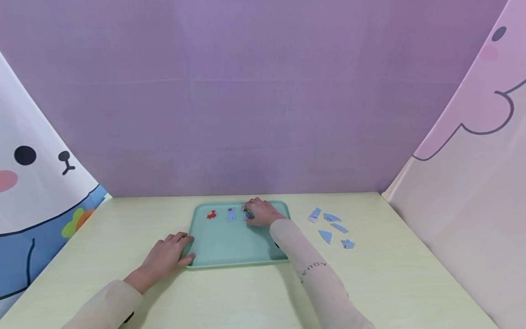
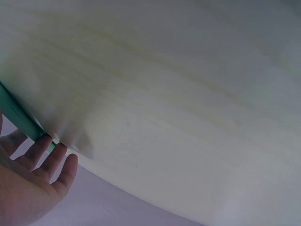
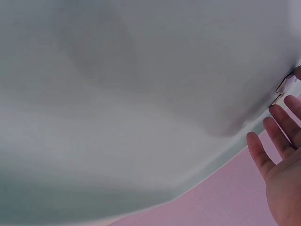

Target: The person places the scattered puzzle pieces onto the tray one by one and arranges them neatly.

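Observation:
A pale green tray (image 1: 234,246) lies on the table with a few flat printed cutout pieces along its far part. Among them are a red piece (image 1: 211,214) and a light blue piece (image 1: 231,214). Over the tray's far right part, my right hand (image 1: 263,212) pinches a small colourful cutout piece (image 1: 248,213), partly hidden by the fingers. In the right wrist view, the fingertips meet dark-edged pieces (image 3: 284,84) near the tray's rim. My left hand (image 1: 170,253) rests at the tray's left front corner, fingers loosely extended against the green rim (image 2: 23,117).
Right of the tray, several bluish cutout pieces lie scattered on the pale wooden table, including a triangular one (image 1: 325,236) and a small one (image 1: 348,244). A purple backdrop (image 1: 263,114) rises behind the table; printed cloths hang at both sides.

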Action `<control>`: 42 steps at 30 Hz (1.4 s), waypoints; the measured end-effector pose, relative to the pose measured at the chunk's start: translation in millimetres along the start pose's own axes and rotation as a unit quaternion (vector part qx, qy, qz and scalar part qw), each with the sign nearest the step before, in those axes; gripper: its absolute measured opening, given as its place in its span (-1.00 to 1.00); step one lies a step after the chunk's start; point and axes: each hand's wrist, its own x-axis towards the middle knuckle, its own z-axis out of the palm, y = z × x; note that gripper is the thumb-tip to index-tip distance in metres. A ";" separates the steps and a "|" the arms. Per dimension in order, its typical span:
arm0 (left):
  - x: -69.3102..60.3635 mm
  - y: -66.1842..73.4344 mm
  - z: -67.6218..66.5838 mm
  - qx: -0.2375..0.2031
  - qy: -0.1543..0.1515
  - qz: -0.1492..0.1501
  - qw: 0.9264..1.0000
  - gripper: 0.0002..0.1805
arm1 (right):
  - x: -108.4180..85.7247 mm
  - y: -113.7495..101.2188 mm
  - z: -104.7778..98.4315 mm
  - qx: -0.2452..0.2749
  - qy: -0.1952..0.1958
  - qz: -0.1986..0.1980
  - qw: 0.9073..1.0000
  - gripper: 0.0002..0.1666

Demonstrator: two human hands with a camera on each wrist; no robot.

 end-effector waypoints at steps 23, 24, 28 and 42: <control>0.2 -2.3 2.1 0.010 -0.001 0.008 1.000 -0.53 | -10.1 12.8 -8.1 -0.018 -0.007 -0.014 1.000 -0.46; 0.1 -2.2 1.9 0.010 -0.001 0.009 1.000 -0.53 | -10.8 14.1 -9.0 -0.019 -0.006 -0.016 1.000 -0.45; 0.0 -2.3 1.2 0.010 -0.001 0.009 1.000 -0.53 | -13.3 19.0 -12.6 -0.021 -0.003 -0.020 1.000 -0.42; 0.1 -3.8 3.2 0.003 0.009 0.015 1.000 -0.53 | -38.2 41.6 -21.4 -0.010 0.003 -0.011 1.000 -0.44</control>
